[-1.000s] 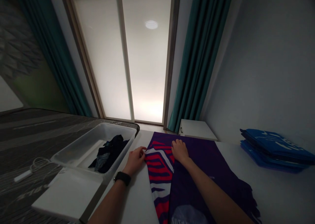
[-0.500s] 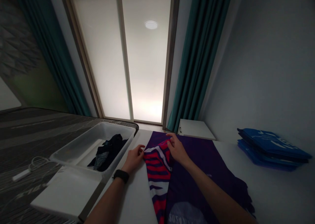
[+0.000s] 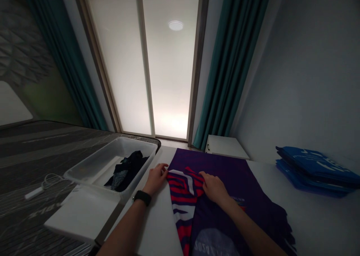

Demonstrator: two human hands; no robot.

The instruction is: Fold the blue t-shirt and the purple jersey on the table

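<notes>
Two hands work a purple garment (image 3: 222, 166) spread on a white table (image 3: 156, 226), with twelve o'clock toward the sliding doors (image 3: 171, 79). The right hand (image 3: 215, 188), just left of the garment's centre, appears to pinch the edge of its red-striped part (image 3: 182, 201) between thumb and finger, a hold that likely lets that layer lift without dragging the purple beneath. At ten o'clock, the left hand (image 3: 156, 178), wrist banded by a black watch (image 3: 142, 198), rests its curled fingertips on the garment's edge, probably steadying it; whether they grip or merely press cannot be told. The garment lies broad and mostly flat, its printed lettering upside down to the wearer. Also near ten o'clock, beyond the table edge, a bin (image 3: 135, 145) holds dark clothes (image 3: 128, 169), probably close for easy reach. A blue stack (image 3: 315, 169) sits well apart toward three o'clock, seemingly out of the hands' way.
</notes>
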